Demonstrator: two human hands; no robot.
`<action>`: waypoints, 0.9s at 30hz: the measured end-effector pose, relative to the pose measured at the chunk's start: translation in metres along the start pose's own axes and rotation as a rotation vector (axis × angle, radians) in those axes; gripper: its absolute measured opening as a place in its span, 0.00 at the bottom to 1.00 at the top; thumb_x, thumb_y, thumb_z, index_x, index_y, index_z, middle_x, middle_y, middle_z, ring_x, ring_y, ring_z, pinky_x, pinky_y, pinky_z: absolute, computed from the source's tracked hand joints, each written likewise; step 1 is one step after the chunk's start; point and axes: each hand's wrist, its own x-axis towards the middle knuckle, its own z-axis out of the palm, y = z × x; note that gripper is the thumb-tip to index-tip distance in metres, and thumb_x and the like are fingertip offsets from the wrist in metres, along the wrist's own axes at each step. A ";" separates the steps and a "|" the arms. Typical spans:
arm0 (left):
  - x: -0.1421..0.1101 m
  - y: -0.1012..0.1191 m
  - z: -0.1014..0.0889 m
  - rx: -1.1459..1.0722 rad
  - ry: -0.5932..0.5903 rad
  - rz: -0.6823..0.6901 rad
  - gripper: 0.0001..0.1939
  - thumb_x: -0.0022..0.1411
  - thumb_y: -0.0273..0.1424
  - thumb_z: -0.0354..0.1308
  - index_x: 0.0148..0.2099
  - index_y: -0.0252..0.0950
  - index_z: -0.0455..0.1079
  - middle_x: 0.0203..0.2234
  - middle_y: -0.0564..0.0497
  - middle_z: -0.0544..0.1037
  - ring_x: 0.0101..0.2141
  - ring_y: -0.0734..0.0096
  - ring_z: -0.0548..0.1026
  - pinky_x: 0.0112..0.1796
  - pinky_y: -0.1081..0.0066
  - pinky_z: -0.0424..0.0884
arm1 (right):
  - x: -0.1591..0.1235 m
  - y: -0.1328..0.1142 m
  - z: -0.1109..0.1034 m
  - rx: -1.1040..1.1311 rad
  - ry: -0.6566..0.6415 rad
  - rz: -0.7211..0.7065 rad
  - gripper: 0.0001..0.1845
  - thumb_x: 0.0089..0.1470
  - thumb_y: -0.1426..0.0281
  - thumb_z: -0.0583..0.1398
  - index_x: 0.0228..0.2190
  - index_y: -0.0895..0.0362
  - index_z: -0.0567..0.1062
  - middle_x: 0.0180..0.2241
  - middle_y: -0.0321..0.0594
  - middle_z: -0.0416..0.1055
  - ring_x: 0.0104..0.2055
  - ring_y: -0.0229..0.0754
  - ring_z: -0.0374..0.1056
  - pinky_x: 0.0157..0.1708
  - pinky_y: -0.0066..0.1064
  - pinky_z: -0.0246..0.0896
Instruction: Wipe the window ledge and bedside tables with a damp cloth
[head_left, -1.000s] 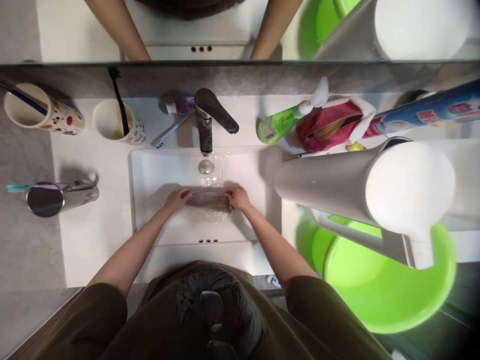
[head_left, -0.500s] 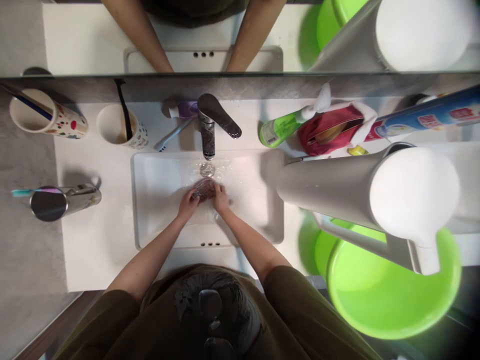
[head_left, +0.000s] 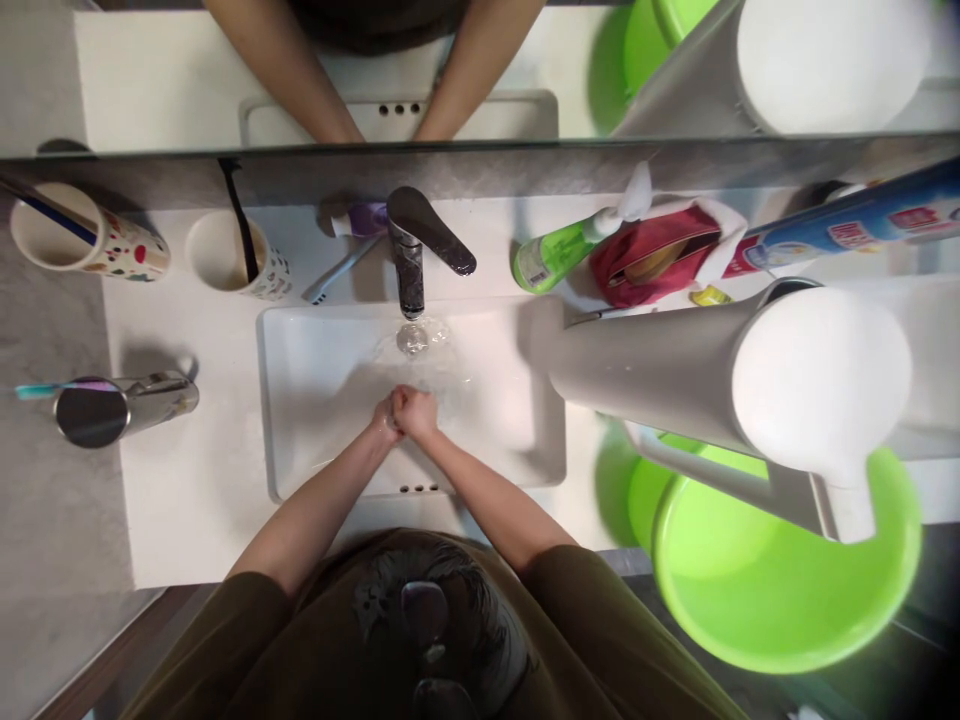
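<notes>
My left hand and my right hand are pressed together over the white sink, fingers closed. The dark brown, wet, soft-looking bundle I held a moment ago is hidden inside them; I cannot make out its kind. Both hands sit below the dark faucet, nearer to me than its outlet. Under the spout, water ripples around the round drain.
Left of the sink stand two patterned cups and a metal cup. Behind it are a toothbrush and a green pump bottle. A red pouch, tall white pitcher and green basin are to the right.
Both hands have drawn back from the drain and come together, closing around the dark brown bundle, which no longer shows. The view has shifted slightly.
</notes>
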 end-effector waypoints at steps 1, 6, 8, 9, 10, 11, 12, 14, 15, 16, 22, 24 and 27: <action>0.003 0.004 0.000 0.014 0.028 -0.003 0.13 0.67 0.37 0.53 0.45 0.32 0.70 0.37 0.49 0.75 0.34 0.72 0.74 0.36 0.69 0.74 | -0.001 0.001 0.003 0.001 -0.010 -0.006 0.20 0.65 0.64 0.47 0.39 0.55 0.78 0.37 0.43 0.80 0.40 0.43 0.75 0.35 0.27 0.59; 0.002 0.014 -0.002 0.109 0.142 0.036 0.15 0.67 0.38 0.50 0.33 0.34 0.69 0.25 0.50 0.74 0.27 0.70 0.75 0.31 0.70 0.73 | 0.009 0.032 0.002 -0.040 -0.037 0.101 0.22 0.66 0.63 0.46 0.42 0.56 0.77 0.37 0.47 0.79 0.40 0.47 0.75 0.38 0.32 0.62; -0.004 0.018 -0.008 0.248 0.120 0.101 0.13 0.63 0.40 0.55 0.35 0.35 0.70 0.32 0.45 0.78 0.35 0.61 0.78 0.37 0.63 0.74 | 0.017 0.052 -0.004 -0.075 0.007 0.195 0.25 0.67 0.62 0.43 0.48 0.59 0.75 0.42 0.55 0.77 0.45 0.53 0.73 0.44 0.41 0.62; -0.007 0.021 -0.012 0.331 0.112 0.152 0.11 0.60 0.39 0.58 0.37 0.35 0.71 0.37 0.42 0.79 0.41 0.57 0.78 0.41 0.60 0.74 | 0.018 0.060 -0.006 -0.101 0.051 0.217 0.26 0.67 0.60 0.43 0.52 0.59 0.72 0.48 0.59 0.74 0.51 0.56 0.70 0.48 0.46 0.60; -0.010 0.025 -0.017 0.405 0.112 0.209 0.10 0.56 0.35 0.62 0.39 0.35 0.71 0.43 0.41 0.78 0.48 0.54 0.75 0.47 0.59 0.71 | 0.018 0.066 -0.005 -0.137 0.089 0.203 0.27 0.66 0.58 0.44 0.57 0.58 0.68 0.55 0.61 0.68 0.58 0.59 0.64 0.52 0.52 0.56; -0.012 0.028 -0.023 0.469 0.122 0.272 0.13 0.52 0.31 0.64 0.41 0.36 0.71 0.48 0.42 0.76 0.55 0.54 0.70 0.52 0.59 0.68 | 0.016 0.070 -0.003 -0.178 0.106 0.146 0.28 0.65 0.56 0.47 0.61 0.55 0.63 0.61 0.60 0.60 0.63 0.61 0.56 0.56 0.58 0.49; -0.014 0.031 -0.029 0.512 0.141 0.327 0.16 0.49 0.28 0.65 0.43 0.37 0.71 0.53 0.43 0.73 0.60 0.55 0.64 0.56 0.60 0.63 | 0.014 0.072 0.001 -0.220 0.090 0.056 0.31 0.62 0.55 0.52 0.63 0.54 0.60 0.66 0.59 0.53 0.67 0.61 0.48 0.59 0.61 0.42; -0.017 0.033 -0.038 0.547 0.178 0.388 0.20 0.46 0.25 0.64 0.44 0.38 0.70 0.59 0.44 0.68 0.64 0.57 0.57 0.60 0.62 0.57 | 0.010 0.073 0.010 -0.264 -0.026 -0.170 0.39 0.56 0.57 0.60 0.65 0.54 0.56 0.69 0.56 0.44 0.70 0.59 0.39 0.63 0.61 0.31; -0.019 0.033 -0.042 0.565 0.189 0.397 0.19 0.47 0.25 0.63 0.44 0.38 0.69 0.59 0.44 0.68 0.64 0.57 0.57 0.60 0.62 0.57 | 0.010 0.073 0.014 -0.255 -0.090 -0.258 0.40 0.55 0.60 0.63 0.65 0.54 0.57 0.69 0.54 0.45 0.70 0.56 0.39 0.64 0.58 0.29; -0.021 0.032 -0.045 0.573 0.198 0.386 0.18 0.48 0.26 0.62 0.44 0.38 0.69 0.57 0.44 0.69 0.63 0.56 0.60 0.59 0.61 0.59 | 0.011 0.072 0.016 -0.238 -0.127 -0.307 0.40 0.54 0.63 0.63 0.64 0.55 0.57 0.68 0.53 0.47 0.70 0.54 0.41 0.65 0.55 0.28; -0.030 0.027 -0.046 0.448 0.138 0.109 0.15 0.55 0.41 0.60 0.44 0.43 0.67 0.40 0.48 0.77 0.41 0.58 0.77 0.41 0.56 0.71 | 0.015 0.055 0.007 -0.118 0.001 -0.189 0.21 0.53 0.74 0.59 0.49 0.58 0.76 0.56 0.51 0.68 0.59 0.54 0.59 0.63 0.51 0.42; -0.030 0.030 -0.040 0.392 0.071 0.015 0.17 0.56 0.46 0.58 0.40 0.40 0.68 0.32 0.48 0.77 0.33 0.59 0.77 0.36 0.56 0.73 | 0.002 0.041 0.004 -0.051 0.044 -0.228 0.18 0.52 0.73 0.59 0.45 0.55 0.79 0.54 0.48 0.68 0.56 0.52 0.61 0.59 0.46 0.51; -0.032 0.037 -0.030 0.168 -0.113 -0.123 0.19 0.60 0.48 0.55 0.36 0.35 0.70 0.25 0.47 0.75 0.26 0.62 0.76 0.32 0.60 0.73 | -0.029 0.026 0.000 0.147 0.101 -0.378 0.18 0.51 0.74 0.58 0.43 0.53 0.79 0.53 0.45 0.66 0.54 0.48 0.62 0.55 0.38 0.59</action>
